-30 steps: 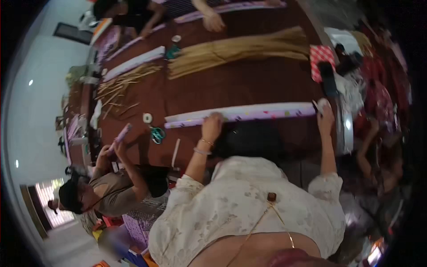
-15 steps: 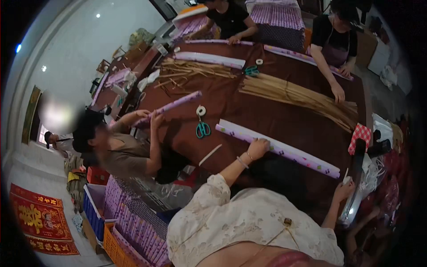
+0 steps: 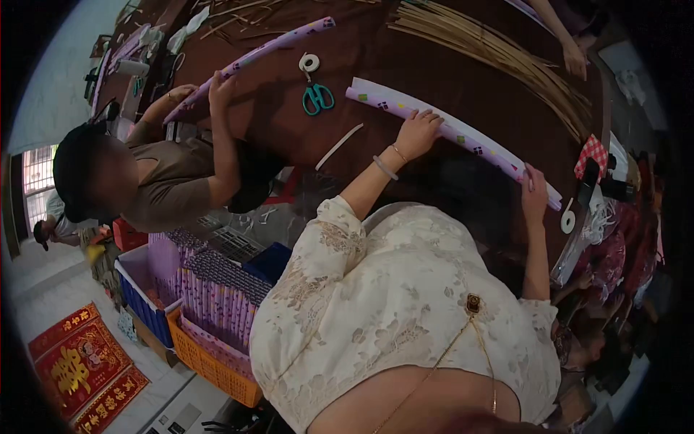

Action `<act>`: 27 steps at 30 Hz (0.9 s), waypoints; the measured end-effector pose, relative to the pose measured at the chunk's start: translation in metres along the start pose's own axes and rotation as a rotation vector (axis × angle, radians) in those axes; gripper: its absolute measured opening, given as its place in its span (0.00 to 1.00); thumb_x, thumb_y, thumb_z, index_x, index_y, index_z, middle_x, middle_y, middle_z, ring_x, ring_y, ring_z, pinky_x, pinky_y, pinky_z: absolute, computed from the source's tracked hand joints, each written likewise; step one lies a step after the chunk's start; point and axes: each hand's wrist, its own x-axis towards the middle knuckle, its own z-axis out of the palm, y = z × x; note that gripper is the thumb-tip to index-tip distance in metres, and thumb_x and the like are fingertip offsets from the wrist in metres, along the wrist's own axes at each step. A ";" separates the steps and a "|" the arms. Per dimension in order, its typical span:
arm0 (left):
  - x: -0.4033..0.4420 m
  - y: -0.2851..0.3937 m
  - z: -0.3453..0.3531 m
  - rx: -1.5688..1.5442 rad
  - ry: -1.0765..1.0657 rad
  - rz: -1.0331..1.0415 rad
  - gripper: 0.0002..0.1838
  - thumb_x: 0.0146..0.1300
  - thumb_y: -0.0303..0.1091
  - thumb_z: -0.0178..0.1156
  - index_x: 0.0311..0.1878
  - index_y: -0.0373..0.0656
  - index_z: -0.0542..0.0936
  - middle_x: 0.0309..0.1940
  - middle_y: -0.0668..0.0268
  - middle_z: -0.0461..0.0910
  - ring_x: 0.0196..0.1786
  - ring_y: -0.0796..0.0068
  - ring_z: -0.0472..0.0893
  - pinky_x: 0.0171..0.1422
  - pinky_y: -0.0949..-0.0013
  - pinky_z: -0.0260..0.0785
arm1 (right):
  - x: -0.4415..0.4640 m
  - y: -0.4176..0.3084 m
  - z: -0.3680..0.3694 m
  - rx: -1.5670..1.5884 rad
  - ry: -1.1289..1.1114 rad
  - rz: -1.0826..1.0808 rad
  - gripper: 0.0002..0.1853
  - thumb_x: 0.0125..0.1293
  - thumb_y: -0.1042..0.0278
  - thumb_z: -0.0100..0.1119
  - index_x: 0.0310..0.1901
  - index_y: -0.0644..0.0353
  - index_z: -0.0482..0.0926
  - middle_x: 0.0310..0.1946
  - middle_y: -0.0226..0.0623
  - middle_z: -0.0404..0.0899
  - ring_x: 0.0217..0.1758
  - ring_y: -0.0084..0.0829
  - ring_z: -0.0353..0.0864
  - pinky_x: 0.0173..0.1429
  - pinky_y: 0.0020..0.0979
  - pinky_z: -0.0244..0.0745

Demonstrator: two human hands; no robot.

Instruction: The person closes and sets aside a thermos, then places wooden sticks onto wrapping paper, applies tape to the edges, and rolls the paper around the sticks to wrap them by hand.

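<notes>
A long white and purple patterned roll (image 3: 470,142) lies slantwise on the dark brown table. My left hand (image 3: 421,133) grips it left of its middle, fingers closed over the near side. Near the right end, my right hand (image 3: 535,192) holds the roll, with its fingertips on top. A white tape roll (image 3: 568,220) rests just right of my right hand, not touched by it. Beyond the roll's left end are teal-handled scissors (image 3: 317,99) and another tape roll (image 3: 309,63).
A person (image 3: 166,173) at the left holds another purple roll (image 3: 267,48). Brown strips (image 3: 491,54) lie across the far side, near a co-worker's hand (image 3: 575,61). A white strip (image 3: 339,147) is left of my forearm. An orange basket (image 3: 210,362) with patterned rolls stands lower left.
My right hand has let go of the tape roll and moved onto the patterned roll's right end. My left hand stays on the roll. The view has swung and tilted down.
</notes>
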 end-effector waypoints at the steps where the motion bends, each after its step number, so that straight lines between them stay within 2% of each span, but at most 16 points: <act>1: -0.006 -0.007 -0.007 -0.001 0.049 -0.025 0.14 0.57 0.37 0.56 0.47 0.45 0.76 0.49 0.64 0.76 0.58 0.64 0.71 0.62 0.57 0.58 | 0.012 -0.013 0.014 0.021 -0.059 -0.011 0.11 0.65 0.70 0.49 0.46 0.64 0.75 0.41 0.43 0.75 0.46 0.41 0.74 0.52 0.34 0.67; 2: -0.011 -0.015 -0.017 -0.002 0.097 -0.050 0.13 0.57 0.36 0.57 0.45 0.45 0.77 0.48 0.64 0.77 0.57 0.64 0.71 0.61 0.57 0.59 | 0.023 -0.022 0.029 0.053 -0.127 -0.061 0.12 0.65 0.69 0.49 0.46 0.64 0.75 0.40 0.43 0.76 0.45 0.41 0.75 0.51 0.34 0.68; 5: -0.024 -0.049 -0.039 -0.016 0.313 -0.199 0.09 0.54 0.31 0.58 0.39 0.45 0.79 0.41 0.62 0.79 0.47 0.61 0.76 0.51 0.58 0.65 | 0.058 -0.048 0.074 0.114 -0.270 -0.133 0.12 0.64 0.67 0.50 0.45 0.63 0.76 0.39 0.43 0.77 0.44 0.40 0.76 0.49 0.33 0.69; 7: -0.031 -0.081 -0.057 -0.044 0.311 -0.413 0.08 0.52 0.30 0.58 0.36 0.43 0.79 0.36 0.61 0.79 0.42 0.61 0.77 0.46 0.59 0.68 | 0.082 -0.070 0.103 0.150 -0.357 -0.136 0.11 0.64 0.67 0.51 0.44 0.62 0.77 0.39 0.43 0.78 0.42 0.39 0.77 0.47 0.32 0.70; 9: -0.036 -0.113 -0.069 0.028 0.422 -0.525 0.08 0.52 0.30 0.58 0.36 0.41 0.80 0.33 0.59 0.80 0.40 0.60 0.78 0.42 0.60 0.70 | 0.099 -0.089 0.138 0.234 -0.348 -0.134 0.10 0.63 0.67 0.51 0.43 0.62 0.77 0.39 0.42 0.79 0.40 0.38 0.78 0.46 0.32 0.71; 10: -0.035 -0.129 -0.072 -0.049 0.420 -0.558 0.09 0.52 0.30 0.58 0.37 0.40 0.80 0.33 0.58 0.80 0.39 0.59 0.78 0.43 0.60 0.70 | 0.109 -0.098 0.155 0.260 -0.377 -0.115 0.11 0.63 0.67 0.52 0.42 0.62 0.77 0.39 0.42 0.79 0.40 0.38 0.78 0.45 0.32 0.72; 13: -0.024 -0.167 -0.068 -0.134 0.377 -0.538 0.12 0.52 0.31 0.59 0.40 0.38 0.80 0.36 0.57 0.80 0.40 0.58 0.79 0.46 0.60 0.70 | 0.128 -0.121 0.191 0.290 -0.412 -0.077 0.11 0.63 0.67 0.52 0.42 0.62 0.77 0.39 0.42 0.79 0.40 0.38 0.79 0.44 0.32 0.72; 15: -0.011 -0.172 -0.070 -0.366 0.192 -0.662 0.13 0.52 0.32 0.60 0.40 0.38 0.79 0.36 0.57 0.81 0.41 0.60 0.80 0.47 0.63 0.72 | 0.133 -0.133 0.207 0.296 -0.422 -0.046 0.11 0.62 0.66 0.53 0.42 0.62 0.77 0.39 0.42 0.79 0.40 0.38 0.79 0.44 0.32 0.72; 18: 0.004 -0.168 -0.075 -0.475 0.056 -0.667 0.14 0.51 0.31 0.61 0.41 0.39 0.79 0.35 0.57 0.82 0.41 0.62 0.81 0.46 0.65 0.73 | 0.137 -0.140 0.223 0.293 -0.410 0.025 0.11 0.61 0.66 0.53 0.42 0.61 0.77 0.39 0.42 0.79 0.39 0.37 0.79 0.43 0.32 0.73; 24: 0.000 -0.183 -0.060 -0.481 -0.002 -0.619 0.16 0.50 0.31 0.62 0.43 0.39 0.79 0.34 0.59 0.82 0.38 0.66 0.82 0.44 0.68 0.74 | 0.129 -0.142 0.240 0.254 -0.313 0.136 0.09 0.60 0.68 0.54 0.41 0.59 0.78 0.37 0.39 0.79 0.37 0.36 0.79 0.42 0.32 0.73; 27: 0.001 -0.182 -0.059 -0.475 -0.014 -0.642 0.16 0.49 0.30 0.61 0.44 0.39 0.79 0.34 0.60 0.82 0.38 0.66 0.82 0.44 0.69 0.73 | 0.126 -0.143 0.239 0.212 -0.291 0.076 0.09 0.58 0.67 0.55 0.40 0.59 0.78 0.35 0.38 0.78 0.35 0.37 0.78 0.41 0.33 0.73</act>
